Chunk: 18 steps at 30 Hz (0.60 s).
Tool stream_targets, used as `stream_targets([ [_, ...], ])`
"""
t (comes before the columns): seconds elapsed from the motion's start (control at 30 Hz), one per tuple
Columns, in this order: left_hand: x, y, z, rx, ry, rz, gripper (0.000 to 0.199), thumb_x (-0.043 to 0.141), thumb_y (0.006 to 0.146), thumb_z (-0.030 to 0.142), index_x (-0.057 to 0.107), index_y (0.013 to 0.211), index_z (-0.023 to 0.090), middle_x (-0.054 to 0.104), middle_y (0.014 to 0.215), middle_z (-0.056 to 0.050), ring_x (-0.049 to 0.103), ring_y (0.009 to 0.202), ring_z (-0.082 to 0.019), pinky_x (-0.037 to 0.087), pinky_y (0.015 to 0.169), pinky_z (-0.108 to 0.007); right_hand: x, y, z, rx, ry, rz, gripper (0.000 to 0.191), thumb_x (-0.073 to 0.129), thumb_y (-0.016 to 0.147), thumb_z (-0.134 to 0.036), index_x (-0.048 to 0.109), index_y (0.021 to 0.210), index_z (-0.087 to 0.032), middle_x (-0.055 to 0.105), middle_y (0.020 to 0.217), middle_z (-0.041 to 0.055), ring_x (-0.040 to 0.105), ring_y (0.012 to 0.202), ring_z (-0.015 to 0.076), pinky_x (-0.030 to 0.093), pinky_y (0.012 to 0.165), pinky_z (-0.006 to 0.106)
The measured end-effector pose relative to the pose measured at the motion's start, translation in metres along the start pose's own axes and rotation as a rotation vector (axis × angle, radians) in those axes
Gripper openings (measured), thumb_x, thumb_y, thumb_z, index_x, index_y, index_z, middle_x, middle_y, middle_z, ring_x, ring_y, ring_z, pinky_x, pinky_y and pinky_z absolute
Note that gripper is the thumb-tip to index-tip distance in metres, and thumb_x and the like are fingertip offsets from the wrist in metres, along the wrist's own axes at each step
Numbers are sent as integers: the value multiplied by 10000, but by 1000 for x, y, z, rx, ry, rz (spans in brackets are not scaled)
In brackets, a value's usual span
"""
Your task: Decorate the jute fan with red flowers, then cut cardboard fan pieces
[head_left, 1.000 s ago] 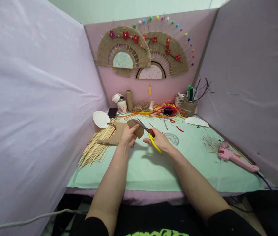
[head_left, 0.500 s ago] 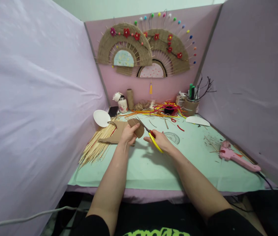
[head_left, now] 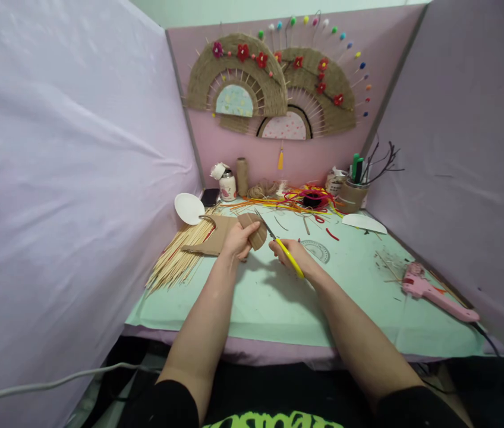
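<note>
My left hand (head_left: 239,239) pinches a small rounded piece of brown cardboard (head_left: 257,236), thumb on top. Closed around the handles of yellow scissors (head_left: 288,257) is my right hand (head_left: 294,254), just right of the cardboard. The scissor blades point up and left and lie along the cardboard's upper right edge; whether they touch it is too small to tell. Behind my left hand, a larger cut cardboard sheet (head_left: 220,229) rests partly on a pile of thin wooden sticks (head_left: 174,264).
A pink glue gun (head_left: 439,297) lies at the right with its cord. A protractor (head_left: 317,251) is beyond my right hand. Colourful pipe cleaners (head_left: 296,196), a bottle (head_left: 227,187), a twine cone (head_left: 242,177) and a pen holder (head_left: 352,195) line the back. Fabric walls stand on both sides.
The view has shifted, so the scene sits slightly further right. My right fingers are curled closer in around the scissor handles. The cardboard piece is still in my left hand.
</note>
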State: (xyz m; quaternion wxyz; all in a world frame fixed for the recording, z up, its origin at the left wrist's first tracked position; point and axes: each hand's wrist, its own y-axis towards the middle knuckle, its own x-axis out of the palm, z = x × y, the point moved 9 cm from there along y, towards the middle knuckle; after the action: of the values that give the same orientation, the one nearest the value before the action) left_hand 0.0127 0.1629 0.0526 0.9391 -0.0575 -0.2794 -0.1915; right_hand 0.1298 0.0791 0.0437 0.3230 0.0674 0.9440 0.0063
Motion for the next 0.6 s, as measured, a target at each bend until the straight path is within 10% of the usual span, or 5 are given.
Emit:
stream_targets([
  [0.6,-7,0,-3,-29,33,49,379,862,527,213,653,834,137,682,692,-20,616,647,-147,492,757,-327,-2,-3,3,88,0,-39,460,486,794,-621,524,620,-198,509,490,-8,464,497,144,342,526,261],
])
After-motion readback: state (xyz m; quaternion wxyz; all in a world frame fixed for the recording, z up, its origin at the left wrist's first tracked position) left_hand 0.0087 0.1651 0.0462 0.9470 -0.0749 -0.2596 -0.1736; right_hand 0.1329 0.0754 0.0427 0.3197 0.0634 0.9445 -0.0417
